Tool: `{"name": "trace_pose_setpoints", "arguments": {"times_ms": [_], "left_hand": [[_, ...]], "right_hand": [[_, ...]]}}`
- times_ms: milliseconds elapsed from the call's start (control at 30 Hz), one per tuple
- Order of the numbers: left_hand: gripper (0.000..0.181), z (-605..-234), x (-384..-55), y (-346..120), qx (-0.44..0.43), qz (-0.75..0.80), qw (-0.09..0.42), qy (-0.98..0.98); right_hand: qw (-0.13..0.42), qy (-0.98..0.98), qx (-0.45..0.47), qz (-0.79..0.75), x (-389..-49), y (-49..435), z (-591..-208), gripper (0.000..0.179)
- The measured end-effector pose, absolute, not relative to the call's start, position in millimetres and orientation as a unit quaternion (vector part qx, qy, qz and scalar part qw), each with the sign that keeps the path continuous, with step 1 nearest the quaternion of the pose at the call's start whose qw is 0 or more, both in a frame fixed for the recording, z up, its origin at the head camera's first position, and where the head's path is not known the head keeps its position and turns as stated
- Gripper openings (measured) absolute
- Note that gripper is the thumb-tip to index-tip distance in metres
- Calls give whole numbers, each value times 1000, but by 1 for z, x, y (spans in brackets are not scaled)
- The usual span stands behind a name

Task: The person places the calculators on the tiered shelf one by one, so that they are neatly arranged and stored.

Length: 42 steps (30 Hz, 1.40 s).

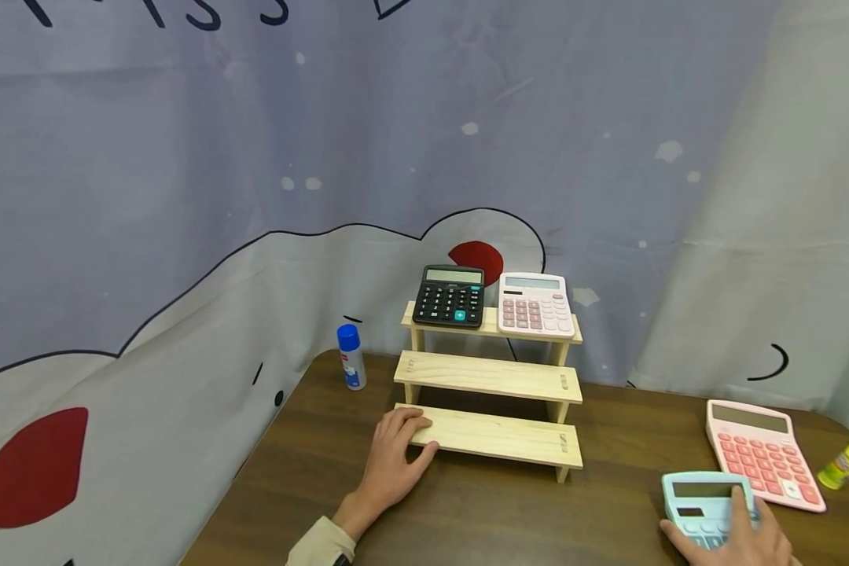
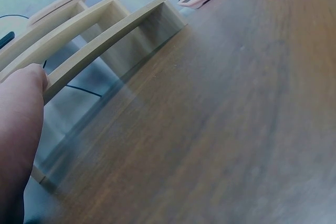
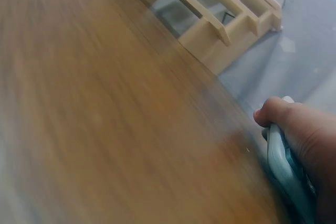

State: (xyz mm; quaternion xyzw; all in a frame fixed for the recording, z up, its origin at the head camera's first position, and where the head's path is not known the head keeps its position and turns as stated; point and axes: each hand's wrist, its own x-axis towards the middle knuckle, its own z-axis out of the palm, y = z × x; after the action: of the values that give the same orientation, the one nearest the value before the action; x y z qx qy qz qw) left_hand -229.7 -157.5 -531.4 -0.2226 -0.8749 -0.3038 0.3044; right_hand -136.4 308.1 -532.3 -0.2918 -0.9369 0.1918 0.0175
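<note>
Left grip [image 1: 394,460] is resting relaxed and unclenched on the left end of the bottom board [image 1: 495,434] of a three-step wooden shelf [image 1: 486,376], its fingers lying on top and its thumb sitting at the front edge. Right grip [image 1: 746,541] is grasping a light blue calculator [image 1: 700,507] near the right end of the table [image 1: 502,519], a finger lying over its face; whether it is touching the table cannot be told. Elsewhere, a blue-capped bottle [image 1: 352,358] is standing left of the shelf. On the top board a black calculator [image 1: 449,297] is sitting just left of a white-and-pink calculator [image 1: 535,305]. A pink calculator [image 1: 764,456] is lying beyond the blue one, partly overlapped by it, and a yellow-capped tube [image 1: 847,464] is showing just beside, at far right.
</note>
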Motion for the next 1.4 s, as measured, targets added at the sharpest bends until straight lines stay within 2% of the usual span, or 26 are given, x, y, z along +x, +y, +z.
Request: {"name": "trace_pose_setpoints", "arguments": {"times_ms": [100,400,633,800,1400], "left_hand": [[29,-532,-230,-158,-221,-304,303,-876],[29,-531,-229,-158,-214,-307,284,-883],[29,-529,-230,-158,-217,-305,287,-882],[30,-529,-229,-158,-215,-304,287,-883],[29,-533,-230,-156,-219,-304,305,-875]], "right_hand": [[32,-941,-275,193,-137,298,-527,137],[122,-945,-226,205,-141,271,-518,133],[271,-917,-157,247,-140,249,-518,127],[335,-896,-97,275,-145,227,-520,126],[382,-862,67,326,-161,147,-521,123]]}}
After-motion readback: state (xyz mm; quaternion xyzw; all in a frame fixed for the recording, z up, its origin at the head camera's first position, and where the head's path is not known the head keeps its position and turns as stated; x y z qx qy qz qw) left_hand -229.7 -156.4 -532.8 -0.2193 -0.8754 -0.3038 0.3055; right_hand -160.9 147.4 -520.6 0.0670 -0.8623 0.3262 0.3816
